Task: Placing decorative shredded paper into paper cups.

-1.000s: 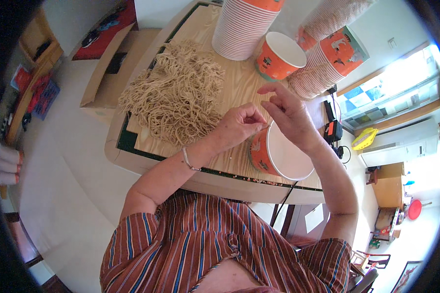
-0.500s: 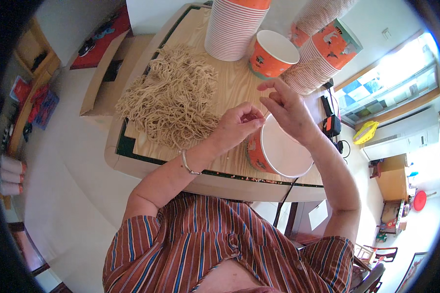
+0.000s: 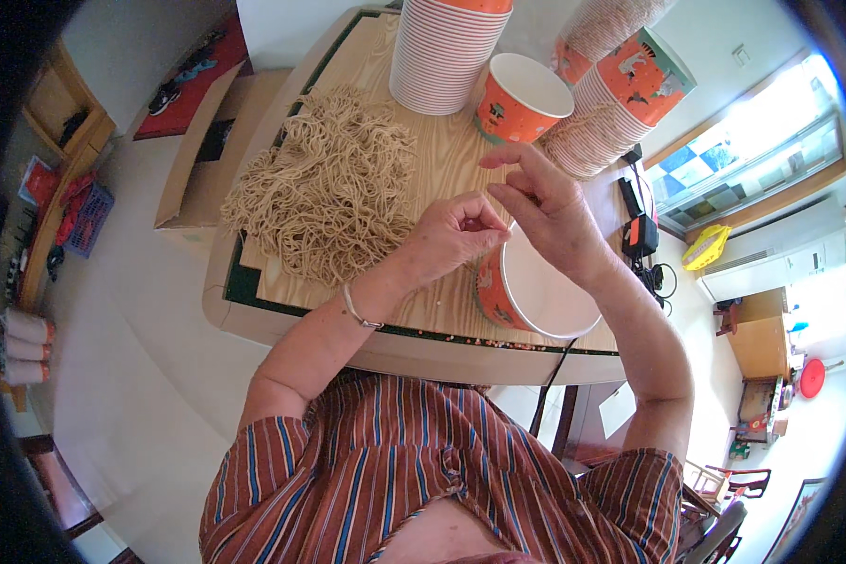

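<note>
A wide paper tub [image 3: 506, 296], orange outside and white inside, stands tilted at the table's front edge below my hands. My left hand [image 3: 456, 233] has thumb and forefinger pinched together beside the tub's rim; whatever they hold is too small to make out. Over the tub's far side hovers my right hand [image 3: 556, 211], its thumb and forefinger apart and the other fingers curled, with nothing visible between them. To the left of my hands lies a large loose heap of beige cord [image 3: 324, 188], reaching close to my left wrist.
Another orange tub [image 3: 515, 111] stands beyond my right hand. Behind it rise tall stacks of nested tubs [image 3: 446, 61], and a further stack [image 3: 620, 103] leans at the right. Black adapters and cables [image 3: 639, 235] lie at the right edge. An open cardboard box [image 3: 193, 179] sits left of the table [image 3: 432, 155].
My right hand has shifted slightly left, its forefinger less raised. The left thumb and forefinger stay pinched near the rim, with the other fingers shifted a little. The tub and cord heap stay put.
</note>
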The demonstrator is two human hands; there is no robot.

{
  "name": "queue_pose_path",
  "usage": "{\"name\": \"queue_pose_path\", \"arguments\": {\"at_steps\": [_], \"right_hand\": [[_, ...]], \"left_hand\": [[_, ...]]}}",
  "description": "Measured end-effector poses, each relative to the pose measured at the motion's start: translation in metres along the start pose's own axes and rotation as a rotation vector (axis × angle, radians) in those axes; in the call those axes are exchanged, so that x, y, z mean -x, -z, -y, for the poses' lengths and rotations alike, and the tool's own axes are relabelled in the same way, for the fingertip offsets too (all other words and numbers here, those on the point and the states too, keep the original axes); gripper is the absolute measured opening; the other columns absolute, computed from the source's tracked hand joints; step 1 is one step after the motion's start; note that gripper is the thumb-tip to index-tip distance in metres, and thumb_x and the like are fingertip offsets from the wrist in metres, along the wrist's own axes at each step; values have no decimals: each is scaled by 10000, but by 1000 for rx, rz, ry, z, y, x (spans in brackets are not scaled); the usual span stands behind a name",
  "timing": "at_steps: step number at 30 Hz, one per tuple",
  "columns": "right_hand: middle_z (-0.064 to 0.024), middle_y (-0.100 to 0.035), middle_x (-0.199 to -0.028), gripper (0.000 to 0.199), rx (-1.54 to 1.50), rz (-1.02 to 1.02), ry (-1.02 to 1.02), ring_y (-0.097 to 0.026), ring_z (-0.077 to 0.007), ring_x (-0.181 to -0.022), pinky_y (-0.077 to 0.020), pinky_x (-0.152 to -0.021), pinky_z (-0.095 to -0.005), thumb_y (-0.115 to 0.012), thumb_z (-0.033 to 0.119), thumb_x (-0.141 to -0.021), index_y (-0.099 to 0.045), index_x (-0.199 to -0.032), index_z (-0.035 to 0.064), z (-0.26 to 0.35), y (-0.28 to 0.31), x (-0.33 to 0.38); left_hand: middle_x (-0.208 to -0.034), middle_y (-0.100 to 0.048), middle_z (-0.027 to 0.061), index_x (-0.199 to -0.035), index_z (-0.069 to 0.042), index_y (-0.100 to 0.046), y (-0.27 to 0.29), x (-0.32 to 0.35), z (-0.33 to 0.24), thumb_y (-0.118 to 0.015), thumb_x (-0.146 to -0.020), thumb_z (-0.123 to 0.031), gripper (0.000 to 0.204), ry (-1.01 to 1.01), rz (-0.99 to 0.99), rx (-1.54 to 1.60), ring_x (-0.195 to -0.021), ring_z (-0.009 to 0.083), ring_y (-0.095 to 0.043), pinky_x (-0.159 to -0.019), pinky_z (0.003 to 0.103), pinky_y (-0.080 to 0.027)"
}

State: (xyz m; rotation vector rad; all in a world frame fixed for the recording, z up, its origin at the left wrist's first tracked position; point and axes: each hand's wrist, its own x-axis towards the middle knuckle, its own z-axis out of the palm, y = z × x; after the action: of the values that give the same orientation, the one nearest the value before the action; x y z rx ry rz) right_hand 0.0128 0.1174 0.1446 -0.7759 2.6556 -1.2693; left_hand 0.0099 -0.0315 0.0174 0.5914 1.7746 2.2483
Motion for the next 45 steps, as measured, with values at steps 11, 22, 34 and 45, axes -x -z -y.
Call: {"name": "queue_pose_path", "arguments": {"at_steps": [11,22,34,45], "right_hand": [[-17,-501,-671,190,344,204,-124,-498,-117,-651,-417,-599,-308,-688,144,-832,-624,-992,65,-25,78,-4],[65,-518,-599,145,107,8,-545,-420,-13,-486,-312,-420,-204,-688,238,-901,-753,-917,109,-102,110,20],[2,-666,-710,167,-178,144,-521,-582,-72,-593,-484,-495,-258,-672,197,-877,-752,-914,55,-177,67,29],[20,-597,-802,181,-60,-229,-579,-535,-73,-696,-432,-572,-247,-660,172,-886,-639,-1037,76,-138,97,73]], "left_hand": [[-835,-567,-57,-916,-63,-610,-8,-5,-18,-651,-882,-70,54,113,21,-115,-785,28,-517,-716,204,-451],[-829,-618,0,-919,-18,-617,-13,-10,-10,-643,-892,-117,106,66,-34,-240,-748,66,-563,-692,242,-495],[-810,-643,47,-913,-21,-598,-14,-19,-21,-596,-919,-115,95,336,-49,172,-742,133,-637,-699,274,-527],[-885,-627,40,-966,-21,-632,-23,-9,-22,-626,-928,-141,126,197,-140,-38,-727,105,-594,-678,264,-510]]}}
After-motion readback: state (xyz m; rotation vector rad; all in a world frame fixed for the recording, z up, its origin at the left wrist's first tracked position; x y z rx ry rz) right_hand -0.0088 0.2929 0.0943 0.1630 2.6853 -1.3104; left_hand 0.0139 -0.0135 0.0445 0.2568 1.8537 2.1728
